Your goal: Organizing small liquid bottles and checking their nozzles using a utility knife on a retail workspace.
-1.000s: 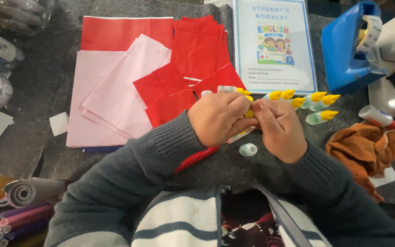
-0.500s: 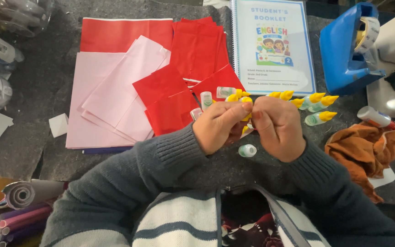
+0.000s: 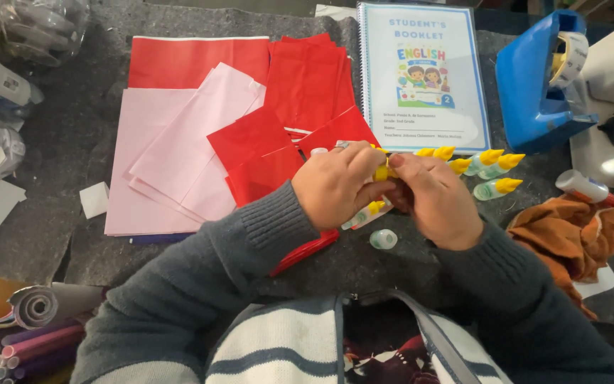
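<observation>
My left hand (image 3: 335, 186) and my right hand (image 3: 435, 199) meet over the dark felt table, both closed on a small glue bottle with a yellow cap (image 3: 381, 171). Another yellow-capped bottle (image 3: 368, 212) pokes out under my left hand. Several more small glue bottles with yellow caps (image 3: 495, 188) lie in a row just right of my hands. A small round clear cap (image 3: 383, 239) rests on the felt below my hands.
Red paper sheets (image 3: 307, 78) and pink paper sheets (image 3: 172, 163) lie to the left. A spiral booklet (image 3: 421, 71) sits at the back, a blue tape dispenser (image 3: 534, 85) at the right. An orange cloth (image 3: 570, 235) is at right, rolled foam (image 3: 37, 306) at lower left.
My hands have stayed together on the bottle, shifting slightly; fingers have turned around the yellow cap.
</observation>
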